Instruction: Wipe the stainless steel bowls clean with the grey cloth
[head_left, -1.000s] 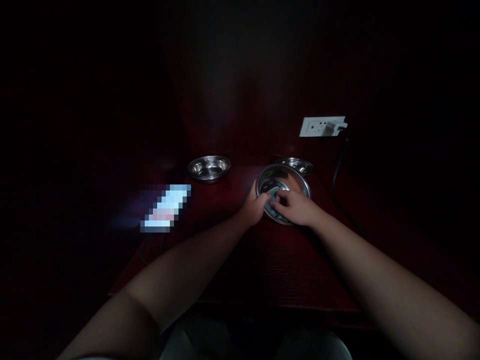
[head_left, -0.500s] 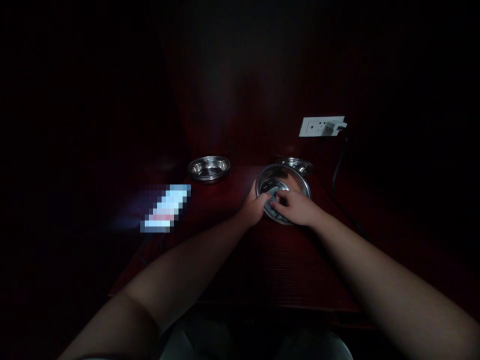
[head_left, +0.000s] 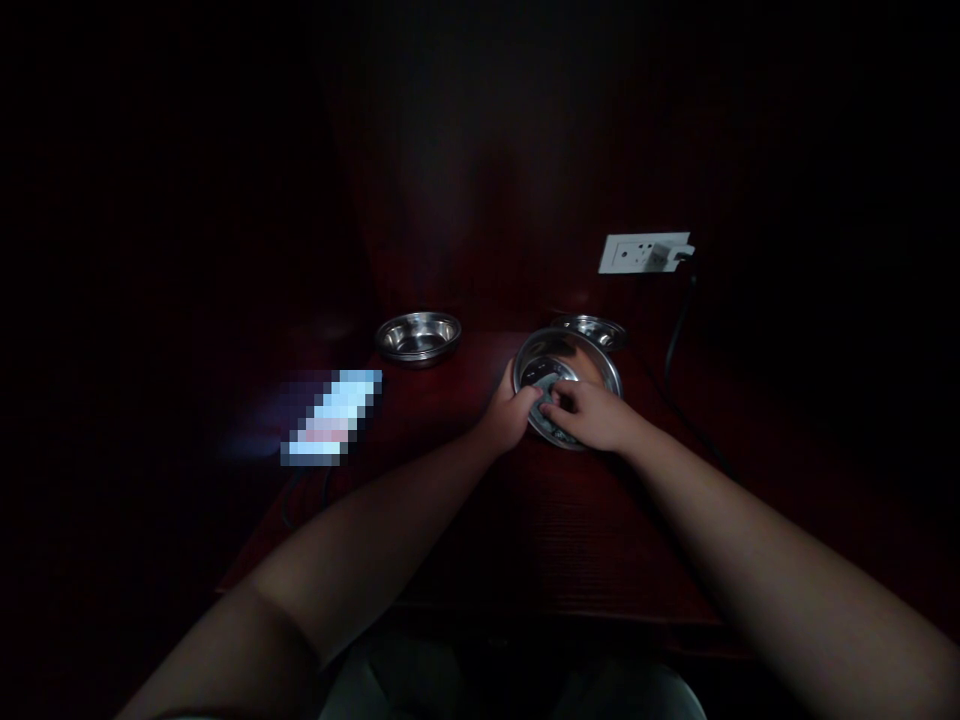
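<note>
A shiny metal bowl [head_left: 532, 350] is tilted toward me above the dark red table. My left hand [head_left: 512, 412] grips its left rim, with the thumb over the edge and the fingers hidden behind the wall. Inside the bowl, my right hand [head_left: 589, 412] has its fingers curled and pressed on a greyish cloth-like piece [head_left: 546, 393], whose kind is hard to make out in the dim light. The right fingertips are partly hidden.
A second metal bowl [head_left: 418, 340] stands at the back left, and a shallow metal dish [head_left: 600, 330] sits behind the held bowl. A glowing, blurred-out phone-like screen [head_left: 334, 415] is at left. A wall socket [head_left: 634, 253] holds a plug with a black cable [head_left: 675, 330] hanging down.
</note>
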